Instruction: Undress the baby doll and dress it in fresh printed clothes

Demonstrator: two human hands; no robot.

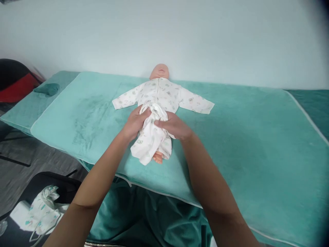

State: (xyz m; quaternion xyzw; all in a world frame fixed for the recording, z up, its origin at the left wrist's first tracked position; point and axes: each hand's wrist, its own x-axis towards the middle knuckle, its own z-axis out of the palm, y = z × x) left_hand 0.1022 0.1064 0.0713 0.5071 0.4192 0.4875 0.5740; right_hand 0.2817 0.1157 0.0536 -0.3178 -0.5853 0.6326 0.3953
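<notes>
A baby doll [159, 71] lies on its back on the green bed cover, its head toward the wall. It wears a white printed baby shirt [164, 90] with both sleeves spread out sideways. Over its lower body are white printed baby trousers [149, 145], bunched at the waist. My left hand [136, 121] grips the bunched cloth on the left side. On the right side my right hand [173, 125] holds the same cloth, thumb on top. One small foot [157, 157] shows below a trouser leg; the other foot is hidden.
The bed with its green velvety cover [244, 147] runs along a pale wall [180, 37]. A face hole [47, 89] is at the bed's left end. At lower left, a black chair [56, 180] bears a printed cloth [43, 209]. A red and black chair [19, 85] stands far left.
</notes>
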